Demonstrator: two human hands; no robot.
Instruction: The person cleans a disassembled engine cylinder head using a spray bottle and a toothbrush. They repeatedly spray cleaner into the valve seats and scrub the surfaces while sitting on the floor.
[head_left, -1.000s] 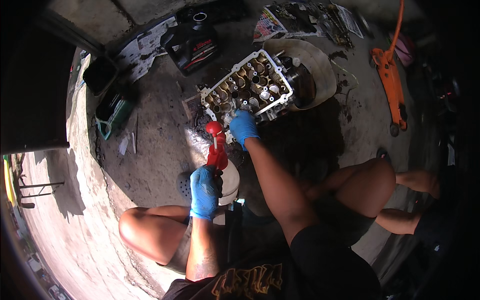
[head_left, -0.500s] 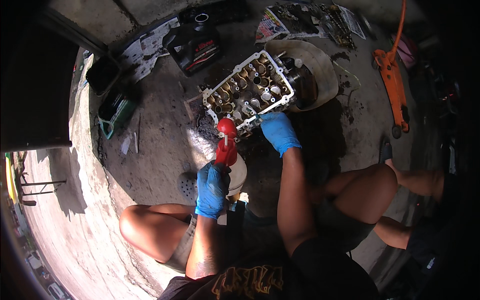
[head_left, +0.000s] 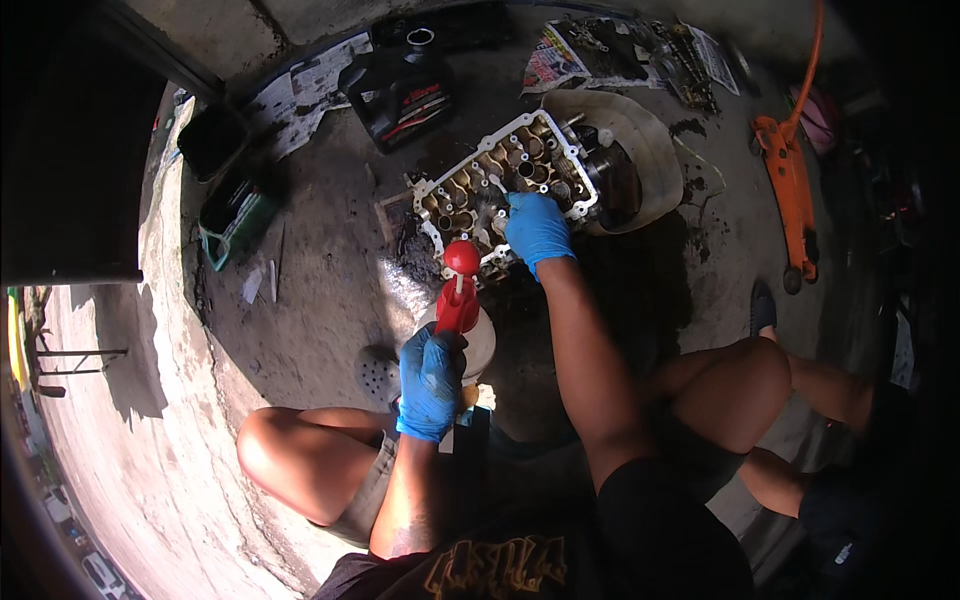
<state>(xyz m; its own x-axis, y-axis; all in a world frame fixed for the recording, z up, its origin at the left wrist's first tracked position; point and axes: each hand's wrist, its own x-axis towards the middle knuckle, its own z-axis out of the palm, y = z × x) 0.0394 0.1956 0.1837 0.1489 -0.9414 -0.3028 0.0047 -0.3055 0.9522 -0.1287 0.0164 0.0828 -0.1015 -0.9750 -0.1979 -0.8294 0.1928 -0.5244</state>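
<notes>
An engine cylinder head [head_left: 475, 185] lies on the concrete in front of me, its open side with round bores and lobed recesses facing up. My right hand [head_left: 540, 230], in a blue glove, reaches over its near edge. The fingers are closed on a slim tool with a pale tip [head_left: 497, 184], mostly hidden by the glove. Nearer to me, my left hand [head_left: 431, 378], gloved too, is wrapped round a red tool [head_left: 458, 303] with a round red knob on a short pale rod. That tool stands over a whitish round container [head_left: 481, 345], close to the cylinder head's near left corner.
A cut-open beige container [head_left: 655, 150] with dark parts lies right of the head. Behind are a black jug [head_left: 395, 95] and newspapers [head_left: 555, 60] bearing metal parts. An orange floor jack [head_left: 790, 195] stands right; a cut green container [head_left: 228, 222] lies left. Another person's foot [head_left: 764, 310] shows at right.
My right hand has moved up and inward over the cylinder head from its near edge, taking the slim tool along. The left hand keeps its hold on the red tool. The view has shifted slightly.
</notes>
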